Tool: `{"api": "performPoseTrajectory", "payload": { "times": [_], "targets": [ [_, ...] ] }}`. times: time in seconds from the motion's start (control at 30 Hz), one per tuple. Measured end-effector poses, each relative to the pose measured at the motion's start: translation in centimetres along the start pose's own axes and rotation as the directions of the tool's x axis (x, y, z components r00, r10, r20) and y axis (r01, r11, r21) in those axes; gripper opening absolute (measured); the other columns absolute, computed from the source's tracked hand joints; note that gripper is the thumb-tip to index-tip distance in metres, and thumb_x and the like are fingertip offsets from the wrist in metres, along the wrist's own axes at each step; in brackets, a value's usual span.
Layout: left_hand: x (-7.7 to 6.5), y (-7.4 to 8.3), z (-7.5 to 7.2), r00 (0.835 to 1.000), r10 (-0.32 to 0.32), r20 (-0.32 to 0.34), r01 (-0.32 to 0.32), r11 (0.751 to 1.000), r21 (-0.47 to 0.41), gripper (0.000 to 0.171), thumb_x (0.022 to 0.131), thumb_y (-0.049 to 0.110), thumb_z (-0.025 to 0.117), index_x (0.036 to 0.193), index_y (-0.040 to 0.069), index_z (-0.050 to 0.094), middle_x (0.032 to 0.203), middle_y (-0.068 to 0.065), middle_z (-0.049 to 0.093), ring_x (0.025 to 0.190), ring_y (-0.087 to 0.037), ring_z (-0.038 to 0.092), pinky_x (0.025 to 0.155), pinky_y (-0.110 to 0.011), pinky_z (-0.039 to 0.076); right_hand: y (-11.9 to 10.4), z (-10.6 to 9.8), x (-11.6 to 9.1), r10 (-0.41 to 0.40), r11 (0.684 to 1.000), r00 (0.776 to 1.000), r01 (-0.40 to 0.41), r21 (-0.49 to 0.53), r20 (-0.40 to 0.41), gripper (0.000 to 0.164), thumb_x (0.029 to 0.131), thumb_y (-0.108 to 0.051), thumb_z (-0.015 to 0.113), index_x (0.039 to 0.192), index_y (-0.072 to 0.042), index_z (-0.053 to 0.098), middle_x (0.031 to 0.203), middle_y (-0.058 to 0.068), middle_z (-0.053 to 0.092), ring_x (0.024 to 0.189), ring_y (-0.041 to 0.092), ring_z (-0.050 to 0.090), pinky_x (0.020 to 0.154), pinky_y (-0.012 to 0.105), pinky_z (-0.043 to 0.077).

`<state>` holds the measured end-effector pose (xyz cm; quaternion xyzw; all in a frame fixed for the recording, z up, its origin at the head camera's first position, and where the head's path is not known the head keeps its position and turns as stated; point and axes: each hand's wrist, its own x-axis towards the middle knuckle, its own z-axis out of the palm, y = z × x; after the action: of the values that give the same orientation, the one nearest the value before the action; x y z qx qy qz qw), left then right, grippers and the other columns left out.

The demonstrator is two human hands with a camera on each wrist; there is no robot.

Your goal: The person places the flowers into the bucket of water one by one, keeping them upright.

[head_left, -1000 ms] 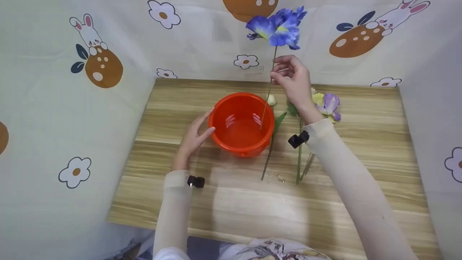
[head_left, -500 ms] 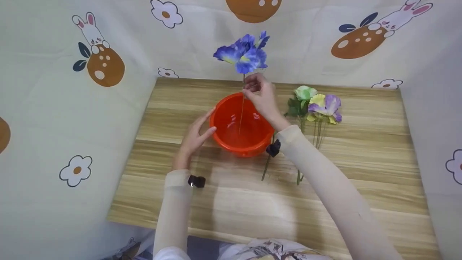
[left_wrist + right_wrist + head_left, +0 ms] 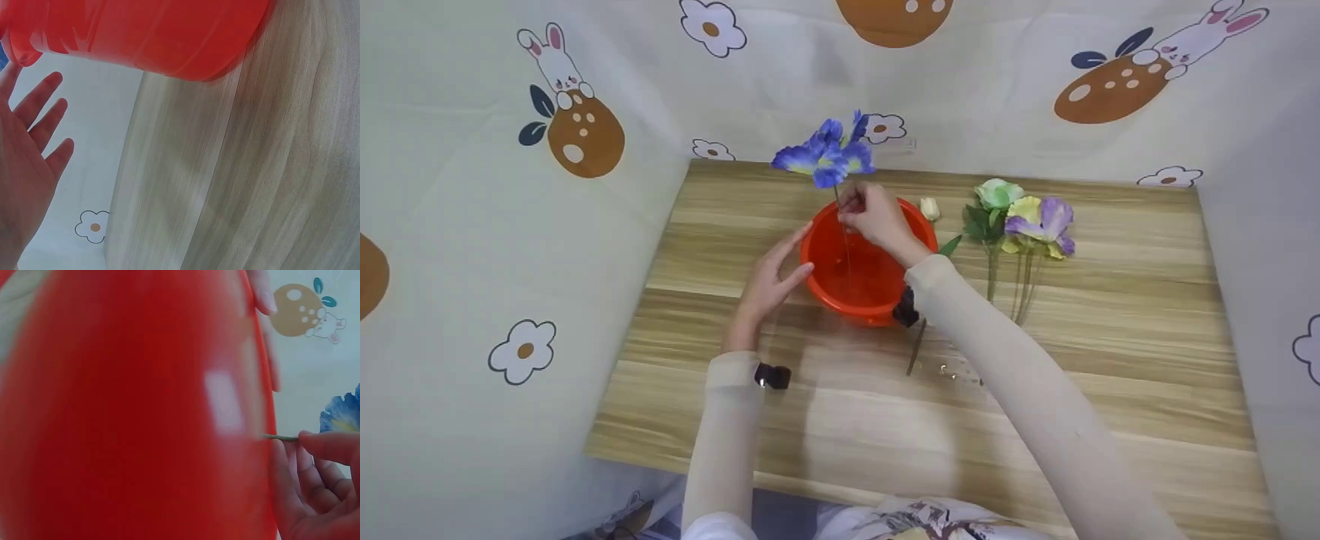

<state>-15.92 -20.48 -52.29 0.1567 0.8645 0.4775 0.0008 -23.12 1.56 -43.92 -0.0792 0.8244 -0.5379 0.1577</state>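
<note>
Left hand (image 3: 769, 286) and right hand (image 3: 877, 219) are apart from each other, both at a red bucket (image 3: 847, 308) that stands upright on a wood-grain tabletop (image 3: 652, 405). The left hand's fingers are straight and spread, a fingertip and the thumb touching the bucket's left rim. The right hand pinches the thin stem of a blue flower (image 3: 826, 159) between thumb and fingers. Its bloom is above the bucket's far rim, leaning slightly left, and its stem reaches down inside; whether the tip meets the bottom cannot be told.

Nearest is the person's patterned clothing (image 3: 937, 519), with pale sleeves (image 3: 1020, 375) reaching forward. Small clear bits (image 3: 949, 371) lie to the right, nearer than the bucket. Just right of the bucket lies a white bud (image 3: 930, 209) with a green leaf, its stem pointing near. Farther right, a pale green flower (image 3: 998, 193) and a purple-and-yellow flower (image 3: 1048, 225) lie side by side, blooms toward the far edge, stems partly under the right sleeve. Farthest, pale cloth (image 3: 982, 112) carries printed rabbits, brown egg shapes and white blossoms.
</note>
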Motion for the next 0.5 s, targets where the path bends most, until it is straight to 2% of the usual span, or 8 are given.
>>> {"api": "performPoseTrajectory", "payload": {
  "times": [0.23, 0.37, 0.5],
  "targets": [
    [0.0, -0.1, 0.1, 1.000, -0.003, -0.004, 0.003, 1.000, 0.006, 0.060, 0.097, 0.027, 0.062, 0.153, 0.020, 0.042, 0.158, -0.002, 0.043, 0.146, -0.023, 0.040, 0.124, -0.045, 0.028, -0.5, 0.2, -0.1, 0.067, 0.996, 0.990, -0.060, -0.059, 0.124, 0.012, 0.092, 0.000, 0.065, 0.104, -0.001, 0.065, 0.097, 0.010, 0.063, 0.083, 0.018, 0.062, 0.080, 0.033, 0.063],
    [0.0, -0.1, 0.3, 1.000, 0.019, -0.009, -0.019, 1.000, -0.007, 0.060, 0.097, 0.023, 0.063, 0.153, 0.016, 0.041, 0.157, -0.004, 0.044, 0.146, -0.024, 0.040, 0.125, -0.044, 0.028, -1.2, 0.0, -0.2, 0.098, 0.994, 0.983, -0.090, -0.058, 0.154, 0.011, 0.092, 0.001, 0.064, 0.102, -0.001, 0.064, 0.094, 0.007, 0.060, 0.081, 0.017, 0.061, 0.081, 0.035, 0.063],
    [0.0, -0.1, 0.4, 1.000, 0.021, -0.014, -0.021, 1.000, -0.015, 0.061, 0.096, 0.023, 0.063, 0.153, 0.018, 0.042, 0.157, -0.002, 0.044, 0.147, -0.022, 0.040, 0.124, -0.044, 0.028, -1.7, -0.2, 0.1, 0.105, 0.994, 0.980, -0.099, -0.046, 0.166, 0.012, 0.092, 0.000, 0.064, 0.104, 0.000, 0.063, 0.095, 0.007, 0.060, 0.082, 0.017, 0.061, 0.081, 0.034, 0.062]
  ]
}}
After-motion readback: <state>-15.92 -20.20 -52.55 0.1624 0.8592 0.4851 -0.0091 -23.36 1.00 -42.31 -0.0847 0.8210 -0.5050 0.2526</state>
